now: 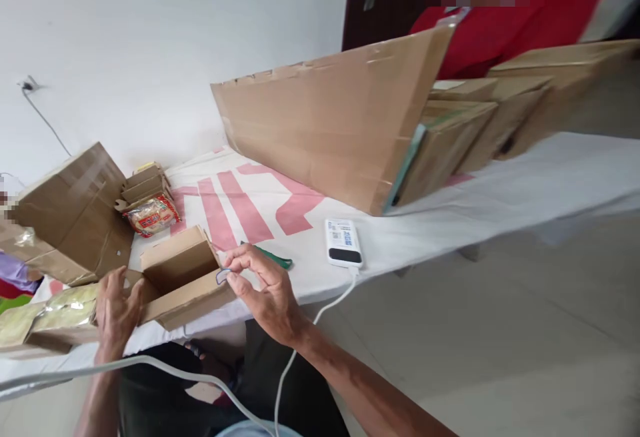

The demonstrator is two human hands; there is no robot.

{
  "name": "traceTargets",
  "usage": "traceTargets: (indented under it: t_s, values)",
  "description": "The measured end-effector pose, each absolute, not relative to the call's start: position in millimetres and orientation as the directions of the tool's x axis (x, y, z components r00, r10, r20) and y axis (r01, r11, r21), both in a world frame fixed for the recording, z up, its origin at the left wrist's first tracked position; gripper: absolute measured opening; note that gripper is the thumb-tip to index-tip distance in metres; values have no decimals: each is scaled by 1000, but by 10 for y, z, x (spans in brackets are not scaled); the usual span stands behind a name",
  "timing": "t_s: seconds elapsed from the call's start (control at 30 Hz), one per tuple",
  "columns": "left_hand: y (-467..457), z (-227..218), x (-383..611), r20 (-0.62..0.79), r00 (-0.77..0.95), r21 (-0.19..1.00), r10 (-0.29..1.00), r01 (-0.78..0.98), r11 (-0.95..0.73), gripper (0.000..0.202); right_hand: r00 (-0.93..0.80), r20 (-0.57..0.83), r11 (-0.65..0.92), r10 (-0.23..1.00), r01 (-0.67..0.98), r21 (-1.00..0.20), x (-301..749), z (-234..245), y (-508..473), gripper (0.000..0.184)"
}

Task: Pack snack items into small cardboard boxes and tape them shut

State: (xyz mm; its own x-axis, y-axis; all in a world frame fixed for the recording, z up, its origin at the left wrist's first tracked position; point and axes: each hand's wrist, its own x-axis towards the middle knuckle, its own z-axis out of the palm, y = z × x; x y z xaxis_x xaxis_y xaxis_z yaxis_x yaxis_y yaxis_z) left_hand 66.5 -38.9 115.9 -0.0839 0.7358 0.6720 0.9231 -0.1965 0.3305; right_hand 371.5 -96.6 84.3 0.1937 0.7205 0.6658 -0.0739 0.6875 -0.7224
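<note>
A small open cardboard box [183, 277] lies at the near edge of the white table [450, 217]. My left hand [116, 310] rests with spread fingers against the box's left side. My right hand [260, 283] is at the box's right corner, its thumb and fingers pinched on a small thin loop I cannot make out. A green-handled tool [273, 257] lies on the table just behind my right hand. Pale packets [45, 317] lie left of my left hand.
A white power bank [343, 242] with a cable lies right of my hands. A large tilted carton [330, 123] and several flat cartons [500, 110] fill the table's far side. A brown box [75, 213] and a snack packet [153, 215] sit left. A person in red [500, 30] stands behind.
</note>
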Motion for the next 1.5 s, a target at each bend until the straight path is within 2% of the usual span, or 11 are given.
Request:
traceTargets:
  t_s: [0.1,0.17,0.27,0.47,0.63,0.73,0.8,0.9,0.97,1.23,1.5]
  values:
    - [-684,1303,1009,846,247,-3,472,888,-460,17,-1,581,579,814,-68,-812,3566,1041,-941,10]
    - [-870,1383,1222,819,460,-146,342,744,-652,23,-112,471,464,875,-79,-882,3472,1134,-908,12]
    - [-1026,1465,1386,746,624,-289,232,617,-732,26,-206,354,344,912,-86,-935,3363,1205,-850,13]
    - [-975,1515,1281,673,716,-426,183,578,-696,20,-254,313,299,915,-92,-950,3257,1179,-787,16]
    - [-1044,1483,1311,679,710,-419,184,582,-697,15,-291,291,291,911,-45,-956,3197,1131,-771,19]
    - [-1062,1388,1253,707,660,-317,255,617,-721,18,-266,378,409,887,71,-910,3180,1058,-733,20]
    - [-979,1310,1046,790,494,-124,363,708,-696,18,-202,559,594,804,220,-774,3190,962,-696,17]
    - [-692,1258,431,814,-88,414,574,782,-466,10,-265,749,764,607,454,-459,3236,762,-652,11]
    - [-440,1296,-88,566,-584,804,582,547,-233,20,-368,748,790,552,518,-329,3271,634,-640,8]
    - [349,1619,-1342,357,-860,933,364,345,-101,27,-464,690,792,556,547,-271,3328,431,-605,11]
    - [626,1758,-1543,376,-846,925,378,366,-101,16,-495,649,794,577,524,-307,3371,351,-583,8]
